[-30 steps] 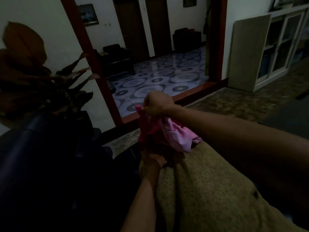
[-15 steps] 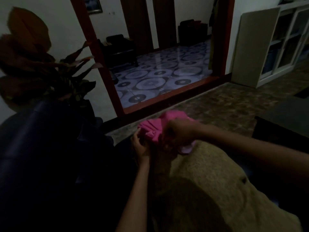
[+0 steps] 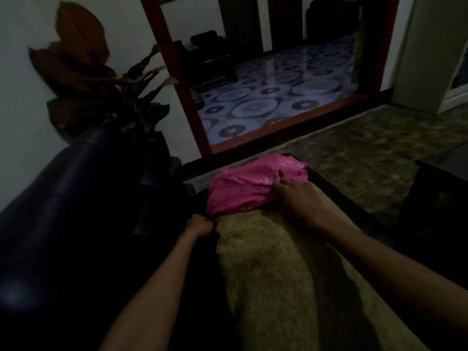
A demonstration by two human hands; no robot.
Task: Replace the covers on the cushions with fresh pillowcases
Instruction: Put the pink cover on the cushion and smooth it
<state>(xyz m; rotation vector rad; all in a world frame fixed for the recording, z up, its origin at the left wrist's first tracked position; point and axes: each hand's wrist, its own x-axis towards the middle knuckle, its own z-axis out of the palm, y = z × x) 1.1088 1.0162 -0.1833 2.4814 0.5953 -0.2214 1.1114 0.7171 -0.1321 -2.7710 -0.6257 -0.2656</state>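
Pillowcase (image 3: 249, 184), bright pink and bunched into gathers, is sitting over the far end of a long tan cushion (image 3: 273, 269) that is lying lengthwise away from the viewer, its near end running out of the bottom of the view. Only the far end is being covered; most of the cushion's coarse tan surface is showing bare, so the dressing step is judged to be at an early stage.

The left hand (image 3: 201, 225) is gripping the near left edge of the pink fabric, fingers curled tightly round the hem at the cushion's left flank. This closed grip is apparently anchoring the opening on that side so the cloth is not slipping back off. The right hand (image 3: 295, 196) is lying on top of the cushion at the hem of the pillowcase, its fingers reaching into the gathers and seeming to pinch the fabric; how firmly it is holding cannot be told in the dim light. Holding the hem at two points in this way is keeping the mouth of the case spread across the cushion's width, which is what a pull towards the viewer would require.

The cushion is resting beside a dark sofa (image 3: 76, 211), which is filling the left of the view. A potted plant (image 3: 83, 79) with broad reddish leaves is standing behind the sofa, and a red-framed doorway (image 3: 174, 79) is opening onto a tiled floor (image 3: 266, 102) with a circle pattern.
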